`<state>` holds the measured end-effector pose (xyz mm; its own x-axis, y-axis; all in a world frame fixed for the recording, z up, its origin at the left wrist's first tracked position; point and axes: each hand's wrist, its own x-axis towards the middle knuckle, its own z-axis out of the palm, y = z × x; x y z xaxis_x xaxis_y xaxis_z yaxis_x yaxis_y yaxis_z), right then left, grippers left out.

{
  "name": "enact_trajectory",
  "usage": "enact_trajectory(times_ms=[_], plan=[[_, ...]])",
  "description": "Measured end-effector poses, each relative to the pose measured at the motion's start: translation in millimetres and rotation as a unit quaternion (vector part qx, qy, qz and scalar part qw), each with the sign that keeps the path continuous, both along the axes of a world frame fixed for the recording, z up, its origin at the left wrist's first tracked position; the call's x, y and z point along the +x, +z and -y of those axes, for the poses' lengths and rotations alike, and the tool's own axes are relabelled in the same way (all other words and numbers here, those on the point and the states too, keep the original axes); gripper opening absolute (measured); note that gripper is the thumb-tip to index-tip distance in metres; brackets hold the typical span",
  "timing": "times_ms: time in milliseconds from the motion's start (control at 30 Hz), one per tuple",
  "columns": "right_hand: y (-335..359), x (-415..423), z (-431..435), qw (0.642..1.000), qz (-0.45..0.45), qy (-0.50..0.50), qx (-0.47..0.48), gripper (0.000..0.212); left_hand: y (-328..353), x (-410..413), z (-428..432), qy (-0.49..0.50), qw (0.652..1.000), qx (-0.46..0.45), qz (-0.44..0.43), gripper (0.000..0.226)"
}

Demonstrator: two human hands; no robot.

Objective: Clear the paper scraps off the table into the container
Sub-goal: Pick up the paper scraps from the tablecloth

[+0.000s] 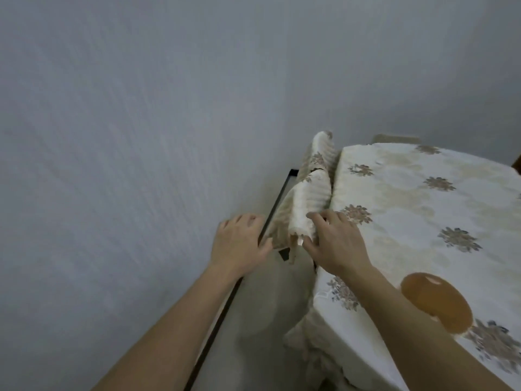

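A table (pixel 423 198) under a cream tablecloth with brown flower prints fills the right side. A bunched fold of that tablecloth (pixel 307 193) hangs over the table's left edge. My right hand (pixel 335 241) pinches the lower end of this fold, fingers on top and thumb beneath. My left hand (pixel 239 241) lies to the left of the fold, fingers spread, with the thumb touching the cloth's lower corner. An orange-brown round object (pixel 434 300), blurred, sits on the table partly behind my right forearm. No paper scraps show in this view.
A pale grey wall (pixel 141 136) takes up the whole left and top. A black baseboard strip (pixel 270 213) runs along its foot. A narrow strip of light floor (pixel 262 320) lies between wall and table. The tablecloth's ruffled hem (pixel 310 348) hangs at the near corner.
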<state>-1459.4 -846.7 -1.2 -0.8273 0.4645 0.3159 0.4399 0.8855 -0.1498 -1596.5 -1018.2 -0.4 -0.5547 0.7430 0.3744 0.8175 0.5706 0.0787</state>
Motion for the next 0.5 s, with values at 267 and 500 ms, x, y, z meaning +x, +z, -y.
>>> enact_trajectory(times_ms=[267, 500], plan=[[-6.1, -50.9, 18.5, 0.999, 0.003, 0.053, -0.011, 0.052, -12.0, -37.2, 26.5, 0.041, 0.999, -0.013, 0.005, 0.057], [-11.0, -111.0, -10.1, 0.998, 0.006, 0.055, -0.002, 0.047, -20.2, -98.6, -6.2, 0.043, 0.999, -0.010, 0.019, 0.057]])
